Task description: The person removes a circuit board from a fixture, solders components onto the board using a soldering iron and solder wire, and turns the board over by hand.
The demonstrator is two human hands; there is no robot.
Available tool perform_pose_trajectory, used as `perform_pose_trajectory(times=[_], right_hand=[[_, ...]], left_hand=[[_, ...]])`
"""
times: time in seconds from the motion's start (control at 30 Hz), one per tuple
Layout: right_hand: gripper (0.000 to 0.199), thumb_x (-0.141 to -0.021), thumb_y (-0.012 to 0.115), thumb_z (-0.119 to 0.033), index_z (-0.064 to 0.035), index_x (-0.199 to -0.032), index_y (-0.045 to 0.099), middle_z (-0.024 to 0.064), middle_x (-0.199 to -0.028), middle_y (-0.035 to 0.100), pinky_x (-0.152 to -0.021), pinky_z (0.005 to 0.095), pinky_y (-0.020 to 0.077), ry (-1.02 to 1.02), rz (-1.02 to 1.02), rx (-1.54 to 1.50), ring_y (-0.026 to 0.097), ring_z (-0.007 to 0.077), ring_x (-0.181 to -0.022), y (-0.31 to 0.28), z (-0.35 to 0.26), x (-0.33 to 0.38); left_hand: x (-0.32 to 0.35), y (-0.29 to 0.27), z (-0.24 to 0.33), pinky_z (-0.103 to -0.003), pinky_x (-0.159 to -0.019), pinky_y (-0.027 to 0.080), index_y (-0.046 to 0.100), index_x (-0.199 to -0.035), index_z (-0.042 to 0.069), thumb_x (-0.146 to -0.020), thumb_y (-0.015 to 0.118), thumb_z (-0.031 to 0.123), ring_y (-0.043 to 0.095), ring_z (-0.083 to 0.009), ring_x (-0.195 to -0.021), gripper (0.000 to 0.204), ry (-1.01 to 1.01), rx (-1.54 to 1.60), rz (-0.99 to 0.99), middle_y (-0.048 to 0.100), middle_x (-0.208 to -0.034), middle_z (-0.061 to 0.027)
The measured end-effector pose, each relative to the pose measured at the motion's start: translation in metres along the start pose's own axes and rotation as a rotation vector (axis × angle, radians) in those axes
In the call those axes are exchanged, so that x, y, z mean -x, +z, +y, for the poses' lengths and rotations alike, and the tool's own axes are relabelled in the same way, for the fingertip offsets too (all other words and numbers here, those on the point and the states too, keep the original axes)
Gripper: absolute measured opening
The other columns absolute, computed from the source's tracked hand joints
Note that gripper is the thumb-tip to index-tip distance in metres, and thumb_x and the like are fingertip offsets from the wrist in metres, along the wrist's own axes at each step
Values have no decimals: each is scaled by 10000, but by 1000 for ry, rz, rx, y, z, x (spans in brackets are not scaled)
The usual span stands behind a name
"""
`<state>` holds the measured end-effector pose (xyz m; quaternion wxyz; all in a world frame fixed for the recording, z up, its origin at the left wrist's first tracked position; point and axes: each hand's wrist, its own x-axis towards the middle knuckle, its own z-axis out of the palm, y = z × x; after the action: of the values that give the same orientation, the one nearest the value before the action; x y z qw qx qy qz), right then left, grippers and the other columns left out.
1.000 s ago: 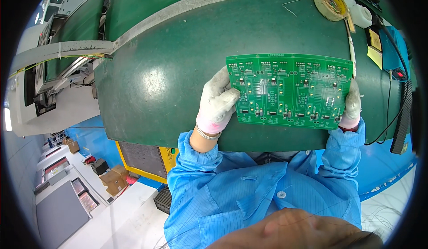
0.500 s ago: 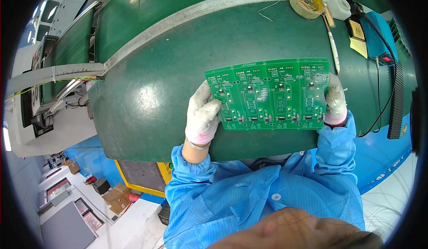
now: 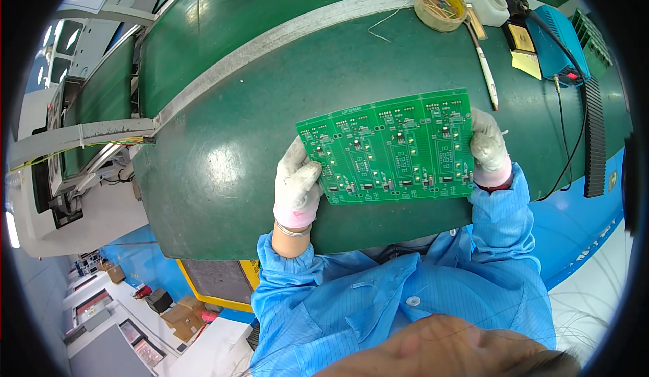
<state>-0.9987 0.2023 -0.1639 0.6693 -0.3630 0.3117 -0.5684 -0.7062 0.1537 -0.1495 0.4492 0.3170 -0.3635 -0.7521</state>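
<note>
Between my two gloved hands is a wide green circuit board (image 3: pixel 389 148), its face with small parts turned up toward me. My left hand (image 3: pixel 296 182), in a white glove, grips the board's left edge with the thumb on top. At the opposite edge my right hand (image 3: pixel 488 146), also gloved, is closed round the board, its fingers partly hidden behind it. The board is held above the green tabletop (image 3: pixel 209 174), tilted slightly so that its right end is higher in view.
At the far right are a round yellow tub (image 3: pixel 440 7) of small sticks, a white brush (image 3: pixel 487 76), a white bottle (image 3: pixel 491 9) and a blue soldering station (image 3: pixel 558 39) with a black cable. A grey rail (image 3: pixel 270 39) crosses the table. A black ridged strip (image 3: pixel 593 140) lies rightward.
The board and both hands sit further left in view, with the board tilted a little more. The table items have shifted left too, as the view turned. Both hands keep their grip.
</note>
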Motion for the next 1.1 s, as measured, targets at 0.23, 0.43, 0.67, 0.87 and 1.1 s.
perform_pose_trajectory(times=[0.23, 0.43, 0.67, 0.87, 1.1], right_hand=[[707, -769, 758, -387, 97, -1233, 532, 127, -967, 662, -624, 220, 441, 48, 19, -42, 588, 150, -730, 0, -4, 1], [685, -765, 765, -353, 90, -1233, 534, 128, -960, 663, -608, 223, 446, 78, 36, -67, 592, 154, -712, -4, 1, 2], [674, -763, 762, -348, 78, -1235, 537, 139, -973, 669, -600, 221, 450, 78, 63, -57, 603, 159, -712, -4, 2, 2], [614, -816, 687, -383, 82, -1192, 548, 124, -939, 656, -610, 227, 446, 1, 78, 7, 586, 147, -704, 4, 1, -1], [528, -835, 678, -284, 63, -1216, 558, 139, -975, 668, -634, 234, 471, 76, 266, -8, 608, 147, -736, 14, -5, -9]], left_hand=[[-1, 3, -1, -238, -750, 462, 482, -1272, -56, -751, 473, 30, 592, -182, -852, 528, 13, -55, 20, 625, -1117, -149], [-3, 1, -2, -235, -773, 456, 481, -1274, -55, -750, 452, 18, 588, -182, -868, 529, 12, -53, -7, 625, -1114, -149], [-4, 0, -2, -234, -776, 455, 480, -1278, -54, -752, 429, 10, 587, -184, -867, 533, 22, -99, -5, 623, -1117, -148], [-3, -2, 0, -243, -803, 455, 473, -1288, -56, -765, 448, 30, 591, -194, -914, 530, 4, -86, -31, 614, -1149, -154], [-8, 1, -2, -262, -841, 451, 459, -1306, -55, -782, 509, 87, 588, -209, -971, 545, -3, -8, 11, 600, -1190, -160]])
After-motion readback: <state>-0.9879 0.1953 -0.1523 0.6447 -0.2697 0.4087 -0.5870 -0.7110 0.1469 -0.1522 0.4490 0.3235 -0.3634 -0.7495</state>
